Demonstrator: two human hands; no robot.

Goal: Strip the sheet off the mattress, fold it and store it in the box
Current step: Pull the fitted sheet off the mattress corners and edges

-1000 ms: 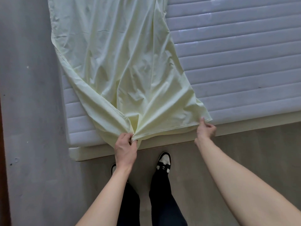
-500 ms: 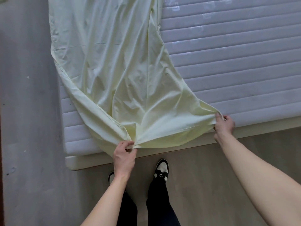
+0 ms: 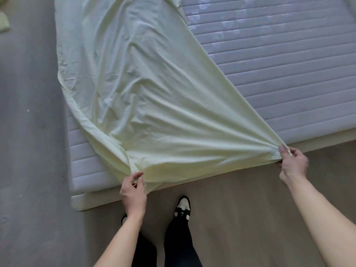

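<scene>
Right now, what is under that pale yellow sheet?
The sheet lies over the quilted grey mattress, bare at right. Anything else beneath is hidden.

A light bed base (image 3: 317,140) shows as a pale strip along the near edge of the bed, and its corner sticks out at the lower left. The floor (image 3: 240,209) under it is a beige-brown wood look surface. On the left side stands a grey surface (image 3: 28,132), with some small marks on it. At the top left edge, a small green thing (image 3: 3,22) is partly cut by the frame. Below, two legs in black trousers (image 3: 179,243) stand on the floor, with black and white shoes (image 3: 182,206).
</scene>
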